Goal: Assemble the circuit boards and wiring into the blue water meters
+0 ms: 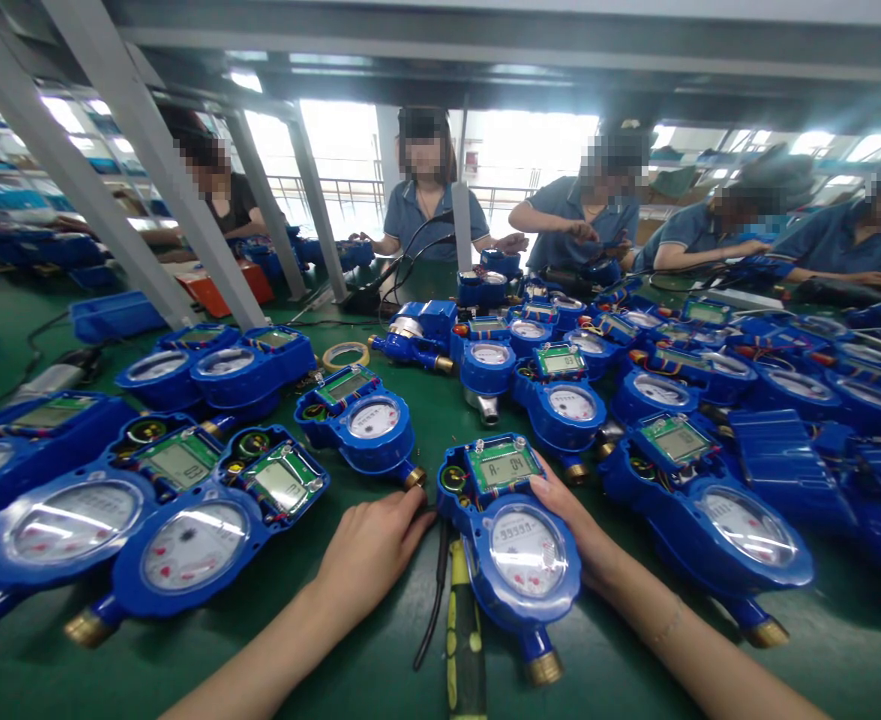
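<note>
water meter (519,560) against the right hand's (579,515) curved fingers (552,492), thumb over its edge

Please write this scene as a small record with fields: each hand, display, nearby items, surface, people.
Right hand: at the side of a blue meter
Left hand: by the brass end of another meter
Display: on, characters visible
Nearby items: yellow-and-dark handle, tape roll, more blue meters
Surface: green table
People: five, opposite
</note>
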A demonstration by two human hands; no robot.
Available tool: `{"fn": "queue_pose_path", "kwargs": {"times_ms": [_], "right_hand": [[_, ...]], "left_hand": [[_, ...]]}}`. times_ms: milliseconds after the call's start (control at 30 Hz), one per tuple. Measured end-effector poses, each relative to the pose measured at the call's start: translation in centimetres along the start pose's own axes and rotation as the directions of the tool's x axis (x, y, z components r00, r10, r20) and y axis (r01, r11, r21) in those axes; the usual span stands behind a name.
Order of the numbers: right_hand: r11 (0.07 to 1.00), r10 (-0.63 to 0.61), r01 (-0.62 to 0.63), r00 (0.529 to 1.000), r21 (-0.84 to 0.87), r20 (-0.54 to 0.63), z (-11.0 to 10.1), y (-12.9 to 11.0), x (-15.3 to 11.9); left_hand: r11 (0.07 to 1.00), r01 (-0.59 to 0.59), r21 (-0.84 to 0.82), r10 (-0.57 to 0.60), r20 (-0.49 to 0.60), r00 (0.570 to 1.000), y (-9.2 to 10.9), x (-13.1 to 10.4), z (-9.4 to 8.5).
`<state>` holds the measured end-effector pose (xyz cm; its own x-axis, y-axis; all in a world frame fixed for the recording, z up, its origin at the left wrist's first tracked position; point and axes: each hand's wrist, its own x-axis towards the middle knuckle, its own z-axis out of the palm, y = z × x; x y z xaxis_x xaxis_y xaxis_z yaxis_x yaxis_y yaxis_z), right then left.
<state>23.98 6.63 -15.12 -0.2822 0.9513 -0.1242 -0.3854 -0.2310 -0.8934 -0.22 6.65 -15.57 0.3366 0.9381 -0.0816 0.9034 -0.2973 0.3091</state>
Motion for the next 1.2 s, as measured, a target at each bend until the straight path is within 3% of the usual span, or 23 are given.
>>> {"fn": "queue_pose_path", "kwargs": {"times_ms": [1200], "right_hand": [[1.000, 0.005, -0.005, 1.000, -0.007, 0.016, 0.25, -0.34, -0.25]], "left_hand": [[0.999, -0.038, 0.024, 0.039, -0.017, 0.999, -0.21, 0.05, 0.15]]}}
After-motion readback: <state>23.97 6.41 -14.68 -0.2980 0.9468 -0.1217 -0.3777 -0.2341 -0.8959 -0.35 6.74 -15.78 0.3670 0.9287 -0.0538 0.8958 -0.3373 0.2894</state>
